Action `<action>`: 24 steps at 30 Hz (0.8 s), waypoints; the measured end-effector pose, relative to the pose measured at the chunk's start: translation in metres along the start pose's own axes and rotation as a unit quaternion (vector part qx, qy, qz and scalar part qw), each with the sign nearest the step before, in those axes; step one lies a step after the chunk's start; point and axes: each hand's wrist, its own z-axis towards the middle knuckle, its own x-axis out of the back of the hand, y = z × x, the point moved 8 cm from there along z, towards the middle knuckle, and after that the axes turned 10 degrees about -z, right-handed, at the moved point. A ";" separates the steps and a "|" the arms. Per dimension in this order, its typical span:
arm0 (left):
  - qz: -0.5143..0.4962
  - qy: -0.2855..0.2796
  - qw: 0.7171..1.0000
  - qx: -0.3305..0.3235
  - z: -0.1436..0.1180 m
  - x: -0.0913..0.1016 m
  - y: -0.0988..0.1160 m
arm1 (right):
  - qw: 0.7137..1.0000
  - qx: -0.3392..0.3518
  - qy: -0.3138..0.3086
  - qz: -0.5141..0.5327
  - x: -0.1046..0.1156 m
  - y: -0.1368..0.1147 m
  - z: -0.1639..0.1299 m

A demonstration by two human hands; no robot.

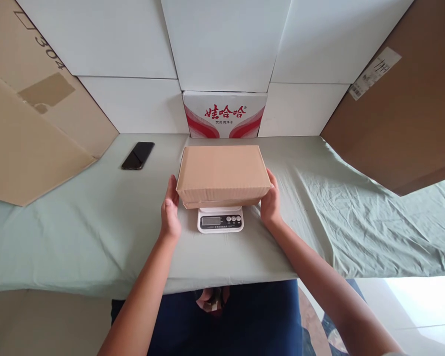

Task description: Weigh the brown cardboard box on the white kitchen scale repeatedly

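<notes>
You have a closed cardboard box (222, 174) sitting on top of a small white scale (220, 219), near the middle of the tabletop (96, 232), which is covered by a pale green sheet. The box's flaps are shut, so you cannot tell what is inside it. It covers most of the scale; only the front strip with the display and buttons shows below the box's near edge.

Your left hand (169, 210) is pressed flat against the box's left end, fingers (171, 190) together and pointing away from you. Your right hand (270, 200) cups the right end, fingers wrapped onto the near right corner. Both hands touch the box, gripping it between them.

Behind the box, against the white wall panels, stands a white carton (224, 114) with red printing; it is closed too, and there is a gap between it and the box. A black phone (138, 155) lies flat on the sheet to the left rear, well apart from your left hand. A large sheet of brown cardboard (29, 128) leans at the left edge, and another big brown board (404, 109) with a white label leans at the right. Nothing lies between your hands and the box.
</notes>
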 end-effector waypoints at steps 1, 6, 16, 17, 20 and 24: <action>0.001 0.001 1.000 0.000 0.000 0.001 -0.001 | 1.000 -0.002 -0.002 -0.001 0.000 0.001 0.000; 0.009 0.014 1.000 0.019 0.001 0.008 -0.011 | 1.000 -0.020 -0.005 -0.019 -0.001 0.013 -0.003; 0.014 0.014 0.998 0.064 -0.008 0.021 -0.030 | 0.999 -0.036 0.004 -0.020 0.003 0.031 -0.007; 0.009 0.013 0.998 0.068 -0.008 0.020 -0.030 | 0.999 -0.034 0.006 -0.030 0.004 0.030 -0.007; -0.011 0.012 0.997 0.071 -0.007 0.016 -0.027 | 0.998 -0.042 0.015 -0.039 0.003 0.028 -0.007; -0.032 0.024 0.996 0.075 -0.004 0.014 -0.023 | 0.999 -0.030 0.008 -0.035 -0.001 0.021 -0.007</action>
